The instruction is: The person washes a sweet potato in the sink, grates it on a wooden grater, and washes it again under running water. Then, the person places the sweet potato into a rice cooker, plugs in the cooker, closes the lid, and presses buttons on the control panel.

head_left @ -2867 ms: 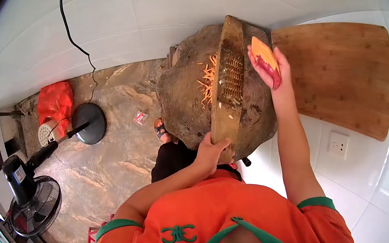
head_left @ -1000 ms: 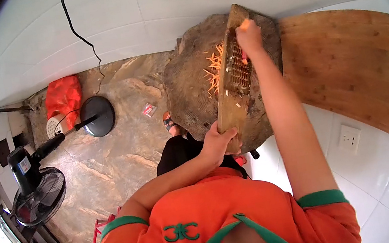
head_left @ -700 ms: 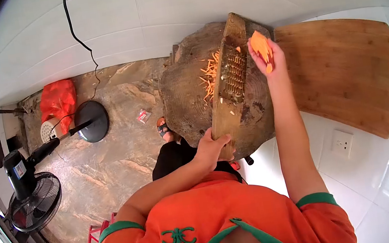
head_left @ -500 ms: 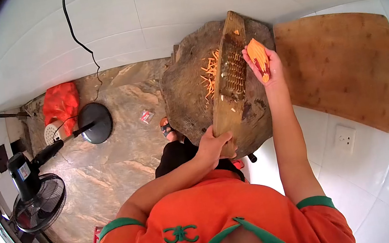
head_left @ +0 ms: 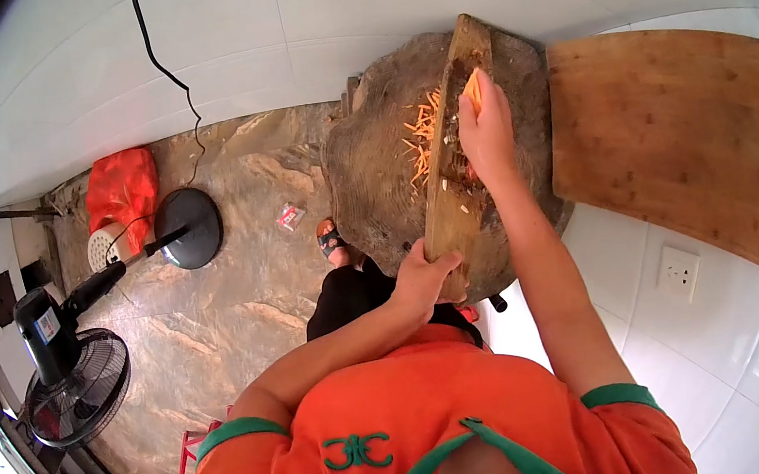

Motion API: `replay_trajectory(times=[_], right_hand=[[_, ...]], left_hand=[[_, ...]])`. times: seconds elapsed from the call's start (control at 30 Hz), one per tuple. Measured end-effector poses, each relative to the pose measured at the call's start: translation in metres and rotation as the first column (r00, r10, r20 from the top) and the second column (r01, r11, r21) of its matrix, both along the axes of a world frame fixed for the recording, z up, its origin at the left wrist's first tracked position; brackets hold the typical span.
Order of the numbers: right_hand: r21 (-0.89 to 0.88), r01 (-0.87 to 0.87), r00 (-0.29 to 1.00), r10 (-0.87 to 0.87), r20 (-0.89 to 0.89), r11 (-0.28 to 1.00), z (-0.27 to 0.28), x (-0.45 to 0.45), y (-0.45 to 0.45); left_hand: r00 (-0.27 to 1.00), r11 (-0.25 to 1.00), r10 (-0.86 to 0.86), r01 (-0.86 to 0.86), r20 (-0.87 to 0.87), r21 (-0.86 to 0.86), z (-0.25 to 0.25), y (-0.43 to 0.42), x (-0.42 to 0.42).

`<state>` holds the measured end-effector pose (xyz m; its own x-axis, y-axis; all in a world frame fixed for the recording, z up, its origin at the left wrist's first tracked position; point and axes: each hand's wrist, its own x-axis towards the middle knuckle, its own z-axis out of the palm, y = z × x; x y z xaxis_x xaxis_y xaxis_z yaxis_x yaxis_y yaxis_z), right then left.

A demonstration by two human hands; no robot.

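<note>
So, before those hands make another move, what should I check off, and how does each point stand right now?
1. Left hand gripping the near end of the wooden grater: ok.
2. Right hand holding the orange piece: ok.
3. Gap between the right hand and the wooden grater: cannot tell; the hand hides it.
4. Wooden grater sitting firmly on the wooden block: cannot tell from this view.
5. Orange shreds lying on the wooden block, beside the wooden grater: ok.
6. Cutting board apart from the wooden grater: ok.
</note>
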<state>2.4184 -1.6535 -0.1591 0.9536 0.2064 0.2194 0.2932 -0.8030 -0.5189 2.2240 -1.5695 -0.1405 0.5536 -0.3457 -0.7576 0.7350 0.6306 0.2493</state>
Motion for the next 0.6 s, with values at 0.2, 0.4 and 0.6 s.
replay_trajectory(times=[0.2,0.4,0.6], right_hand=[[-0.054,0.05,0.995,-0.055,-0.089,0.997,-0.004,0.019,0.005],[-0.13,0.06,0.992,-0.075,-0.106,0.99,-0.003,0.021,0.002],[-0.182,0.024,0.982,-0.057,-0.18,0.983,0.005,0.007,0.002]], left_hand=[[1.0,0.999,0.027,-0.026,0.009,-0.045,-0.006,0.002,-0.001],[1.0,1.0,0.023,-0.023,0.022,-0.008,0.0,0.0,0.003],[1.0,1.0,-0.008,0.008,0.023,0.011,0.0,-0.002,0.002]])
